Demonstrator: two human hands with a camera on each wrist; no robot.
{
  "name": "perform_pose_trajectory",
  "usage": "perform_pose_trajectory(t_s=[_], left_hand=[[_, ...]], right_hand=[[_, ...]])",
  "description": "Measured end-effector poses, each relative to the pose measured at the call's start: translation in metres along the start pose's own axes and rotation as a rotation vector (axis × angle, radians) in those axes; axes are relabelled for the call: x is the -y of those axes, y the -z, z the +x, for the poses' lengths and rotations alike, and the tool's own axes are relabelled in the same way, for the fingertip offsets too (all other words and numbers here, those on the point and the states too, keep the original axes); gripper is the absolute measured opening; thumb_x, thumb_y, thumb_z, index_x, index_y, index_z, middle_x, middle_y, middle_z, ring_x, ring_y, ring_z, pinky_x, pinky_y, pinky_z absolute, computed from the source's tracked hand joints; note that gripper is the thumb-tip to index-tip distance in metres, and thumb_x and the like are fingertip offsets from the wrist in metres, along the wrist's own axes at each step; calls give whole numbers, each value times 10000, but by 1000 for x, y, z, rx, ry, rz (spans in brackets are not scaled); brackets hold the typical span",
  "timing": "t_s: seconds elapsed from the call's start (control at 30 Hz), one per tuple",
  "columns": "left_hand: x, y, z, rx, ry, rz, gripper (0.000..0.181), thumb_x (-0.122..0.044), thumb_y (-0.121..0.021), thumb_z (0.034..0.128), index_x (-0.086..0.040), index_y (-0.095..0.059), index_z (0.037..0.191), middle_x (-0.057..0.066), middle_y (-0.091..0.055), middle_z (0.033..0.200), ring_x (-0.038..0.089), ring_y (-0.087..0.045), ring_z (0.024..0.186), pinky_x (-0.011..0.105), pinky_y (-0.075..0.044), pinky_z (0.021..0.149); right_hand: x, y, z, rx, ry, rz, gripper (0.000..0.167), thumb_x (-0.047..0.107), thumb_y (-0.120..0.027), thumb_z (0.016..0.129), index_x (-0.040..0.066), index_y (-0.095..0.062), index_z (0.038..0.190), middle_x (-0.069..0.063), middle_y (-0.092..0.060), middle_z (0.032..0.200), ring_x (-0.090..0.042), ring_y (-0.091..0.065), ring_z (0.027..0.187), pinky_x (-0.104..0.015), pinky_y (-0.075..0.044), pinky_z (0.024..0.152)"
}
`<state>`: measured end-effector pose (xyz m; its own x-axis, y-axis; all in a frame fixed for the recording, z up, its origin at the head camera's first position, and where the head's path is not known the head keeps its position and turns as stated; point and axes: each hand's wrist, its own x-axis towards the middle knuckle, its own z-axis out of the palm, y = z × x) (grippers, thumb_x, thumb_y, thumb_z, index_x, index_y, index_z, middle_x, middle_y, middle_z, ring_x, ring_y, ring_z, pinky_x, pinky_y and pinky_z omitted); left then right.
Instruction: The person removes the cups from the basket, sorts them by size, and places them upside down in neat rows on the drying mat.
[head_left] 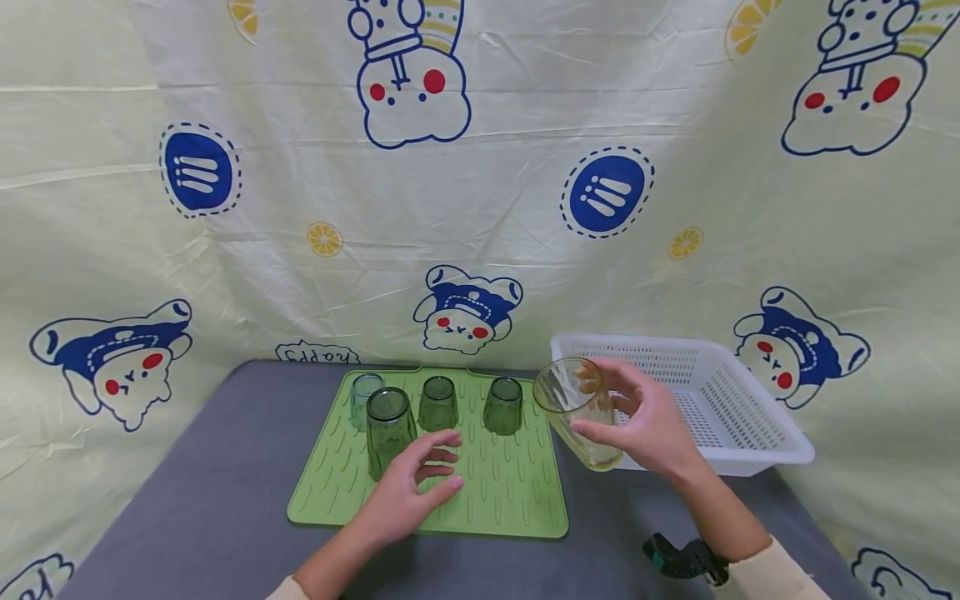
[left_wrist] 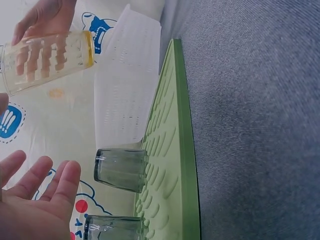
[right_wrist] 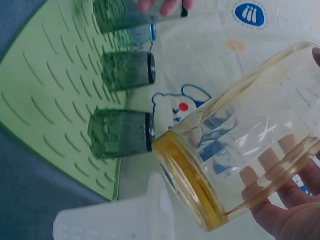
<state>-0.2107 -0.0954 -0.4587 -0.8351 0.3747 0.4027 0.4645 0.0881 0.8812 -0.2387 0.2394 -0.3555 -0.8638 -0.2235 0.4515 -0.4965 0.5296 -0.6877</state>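
My right hand [head_left: 654, 421] grips a pale amber drinking glass [head_left: 573, 412] by its side, above the gap between the green mat and the white basket. The glass is tilted, its mouth toward the upper left in the head view; its thick amber base shows in the right wrist view. Over the front of the ribbed green drying mat [head_left: 495, 508], my left hand [head_left: 408, 487] has loosely spread fingers and holds nothing. It is nearest to a tall green glass [head_left: 390, 433], partly covering its lower side.
Two short green glasses [head_left: 438, 403] [head_left: 503, 407] and a pale blue glass [head_left: 365, 396] stand on the mat, behind the tall one. A white perforated plastic basket [head_left: 750, 450] sits at the right. Grey cloth [head_left: 217, 500] covers the table; a printed curtain [head_left: 487, 200] hangs behind.
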Motion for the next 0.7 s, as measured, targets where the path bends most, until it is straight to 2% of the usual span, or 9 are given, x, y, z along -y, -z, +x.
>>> perform_pose_trajectory(t_s=[0.3,0.43,0.57,0.7], left_hand=[[-4,-3,4,18,9,-75,628,-111,-754,928,-140,-475,1490,128,-546,1446,187,-608,1249,344,-542,1051],[-8,-5,6,35,13,-106,655,-97,-761,918,-126,-462,1500,140,-537,1455,212,-605,1258,350,-535,1060],[-12,-7,9,49,20,-130,674,-82,-764,909,-122,-452,1504,148,-531,1458,284,-596,1269,352,-532,1066],[-15,-10,11,64,24,-166,682,-55,-759,904,-116,-447,1507,176,-520,1465,395,-570,1289,348,-529,1070]], right_hand=[[8,-19,-10,101,87,69,762,172,-948,713,112,-613,1394,-35,-692,1277,-114,-685,1054,-273,-597,878],[12,-31,-14,140,104,60,755,230,-969,685,140,-642,1360,-17,-697,1268,-90,-675,1021,-300,-604,873],[15,-40,-17,165,94,24,750,300,-977,670,148,-660,1332,7,-715,1255,-80,-671,1021,-314,-606,864],[16,-46,-19,195,55,-4,757,376,-971,669,142,-666,1321,-14,-720,1271,-131,-686,1052,-317,-597,878]])
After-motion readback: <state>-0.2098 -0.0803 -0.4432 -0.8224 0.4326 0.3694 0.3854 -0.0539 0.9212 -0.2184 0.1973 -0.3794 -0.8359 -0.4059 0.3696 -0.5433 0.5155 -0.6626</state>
